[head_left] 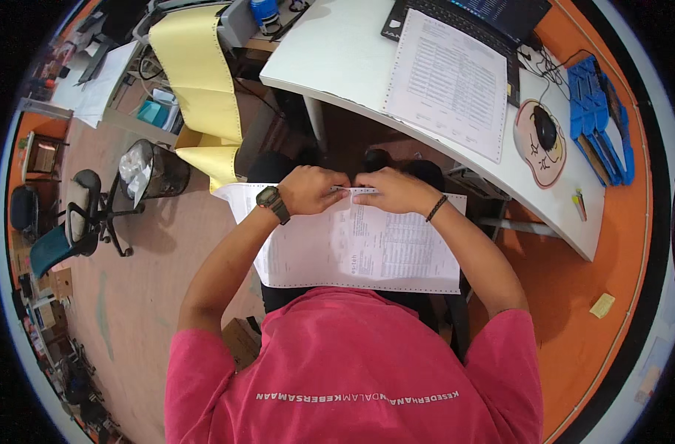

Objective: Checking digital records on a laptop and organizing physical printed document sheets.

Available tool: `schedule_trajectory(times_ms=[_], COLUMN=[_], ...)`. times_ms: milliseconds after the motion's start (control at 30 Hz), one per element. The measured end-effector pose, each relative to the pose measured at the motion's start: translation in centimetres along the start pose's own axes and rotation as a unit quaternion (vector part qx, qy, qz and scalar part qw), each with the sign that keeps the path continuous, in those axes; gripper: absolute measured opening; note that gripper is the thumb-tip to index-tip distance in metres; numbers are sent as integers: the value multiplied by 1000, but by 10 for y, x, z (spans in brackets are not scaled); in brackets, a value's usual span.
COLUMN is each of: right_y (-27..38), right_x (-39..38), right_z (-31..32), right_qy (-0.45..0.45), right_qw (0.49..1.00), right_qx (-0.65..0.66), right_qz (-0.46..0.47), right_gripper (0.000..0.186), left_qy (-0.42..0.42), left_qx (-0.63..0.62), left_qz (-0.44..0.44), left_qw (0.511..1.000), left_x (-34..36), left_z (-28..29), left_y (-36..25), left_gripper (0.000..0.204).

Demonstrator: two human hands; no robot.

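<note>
A wide sheet of printed white continuous-form paper (308,251) with punched edge holes lies across my lap. My left hand (315,190), with a dark watch on its wrist, pinches the far edge near the middle. Close beside it, my right hand (396,191), with a dark braided bracelet, grips the same edge, thumb below and fingers curled over. Only a small gap parts the fingertips of the two hands. A vertical fold or seam runs down the sheet between them. Part of the far edge is hidden under my fingers.
A white desk (322,55) stands ahead, bearing a laptop (493,29), a printed sheet (448,85), a mouse (545,127) on a pad and a blue file rack (600,122). Yellow continuous paper (196,66) hangs at left, near a wastebasket (163,174) and an office chair (78,214).
</note>
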State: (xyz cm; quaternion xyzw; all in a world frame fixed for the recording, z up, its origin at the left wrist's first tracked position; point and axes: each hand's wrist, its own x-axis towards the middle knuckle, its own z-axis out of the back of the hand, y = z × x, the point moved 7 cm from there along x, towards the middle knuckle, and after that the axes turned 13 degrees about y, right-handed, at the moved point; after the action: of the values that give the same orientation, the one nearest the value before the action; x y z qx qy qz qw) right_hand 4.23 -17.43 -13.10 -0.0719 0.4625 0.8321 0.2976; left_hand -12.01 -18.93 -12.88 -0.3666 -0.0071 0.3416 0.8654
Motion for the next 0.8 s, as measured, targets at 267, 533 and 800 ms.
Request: schedule_trajectory(times_ms=[267,533,800], right_y=[8,18,10], right_x=[8,-8,0], right_z=[-11,-15,-19], right_qy=[-14,-123,-170], right_qw=[999,975,964], right_qx=[-35,-187,-198], right_qz=[4,10,56], right_gripper=[41,25,29], left_qy=[-17,-21,-30], left_qx=[-35,-101,-133], left_qz=[10,-31,-10], left_qw=[999,994,991], left_x=[-6,4,3], left_z=[0,1,-2], left_y=[7,9,19], left_gripper=[26,28,27])
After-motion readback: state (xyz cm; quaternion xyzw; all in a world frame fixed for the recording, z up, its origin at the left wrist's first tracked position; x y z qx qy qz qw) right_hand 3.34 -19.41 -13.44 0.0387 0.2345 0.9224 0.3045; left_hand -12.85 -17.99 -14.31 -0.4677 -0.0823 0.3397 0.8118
